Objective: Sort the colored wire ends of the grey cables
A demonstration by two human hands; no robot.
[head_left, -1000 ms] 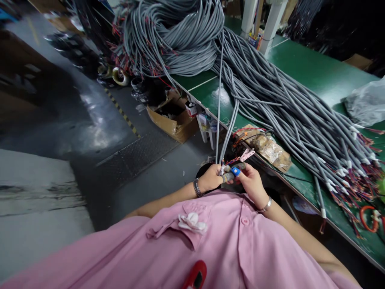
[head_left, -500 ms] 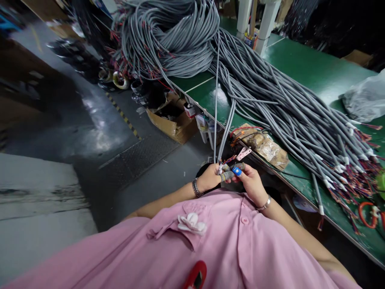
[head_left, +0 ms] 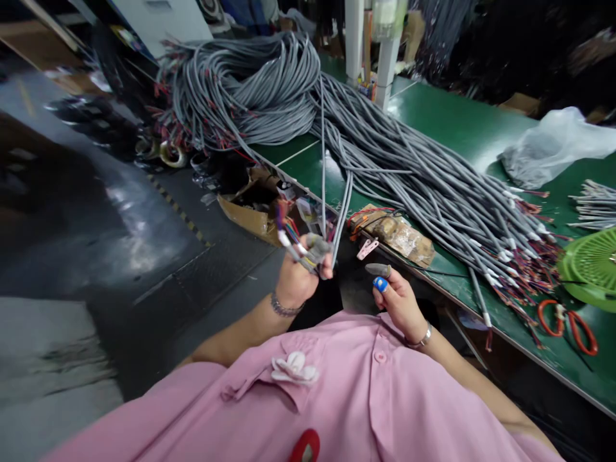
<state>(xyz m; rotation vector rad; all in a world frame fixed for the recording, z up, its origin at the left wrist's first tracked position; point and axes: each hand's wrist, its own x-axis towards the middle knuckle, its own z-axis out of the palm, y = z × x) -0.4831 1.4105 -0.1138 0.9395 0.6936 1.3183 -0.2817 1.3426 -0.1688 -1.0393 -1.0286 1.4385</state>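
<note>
My left hand (head_left: 296, 279) is closed around the ends of grey cables, with grey covers on its fingers. White-wrapped cable ends (head_left: 289, 244) and a fan of coloured wires (head_left: 289, 221) stick up past the fingers, slightly blurred. Grey cable lengths (head_left: 342, 215) run from near this hand up onto the table. To the right, my right hand (head_left: 399, 301) is apart from the cables. Its forefinger, in a grey cover, points left, and a blue cover sits on the thumb below it; nothing shows between them. Just above that hand, a pink clip (head_left: 368, 249) hangs at the table edge.
A large bundle of grey cables (head_left: 409, 154) lies along the green table (head_left: 447, 122), coiled at its far left. Orange-handled scissors (head_left: 568, 327), a green fan (head_left: 590, 266) and a plastic bag (head_left: 553, 144) are at right. An open cardboard box (head_left: 250, 215) stands below.
My hands have separated: the left moved left and up with the cable ends and coloured wires, while the right stays near the table edge. The view has shifted to the right.
</note>
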